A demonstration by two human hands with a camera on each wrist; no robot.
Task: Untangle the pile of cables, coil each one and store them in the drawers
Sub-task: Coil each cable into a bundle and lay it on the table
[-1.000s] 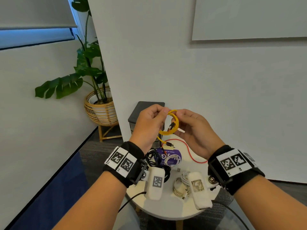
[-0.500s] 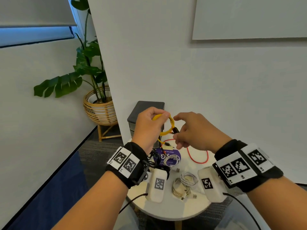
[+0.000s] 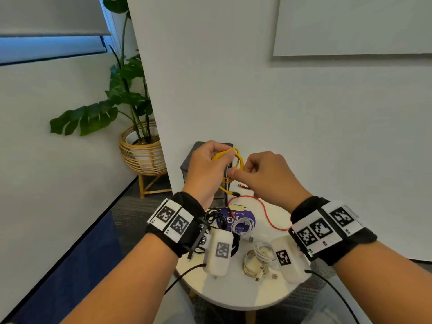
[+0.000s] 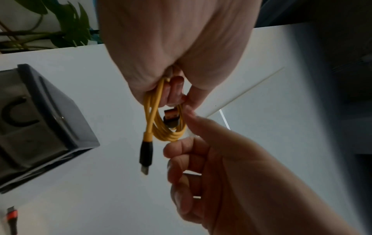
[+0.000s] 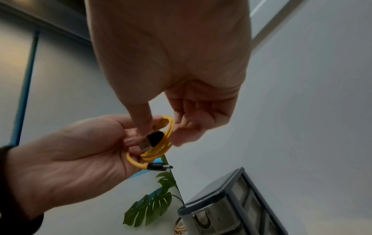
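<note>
Head view: the left hand (image 3: 205, 169) has its grip curled round a coiled yellow cable (image 3: 233, 160), held up above the round table (image 3: 233, 293) before the dark drawer unit (image 3: 187, 164). The right hand (image 3: 266, 176) pinches the coil's right side.

Left wrist view: fingers (image 4: 175, 90) clamp the coil's top; the loops hang down, one black plug (image 4: 145, 152) pointing downward.

Right wrist view: the right thumb (image 5: 142, 119) reaches through the coil (image 5: 161, 146), fingers curled beside it.
</note>
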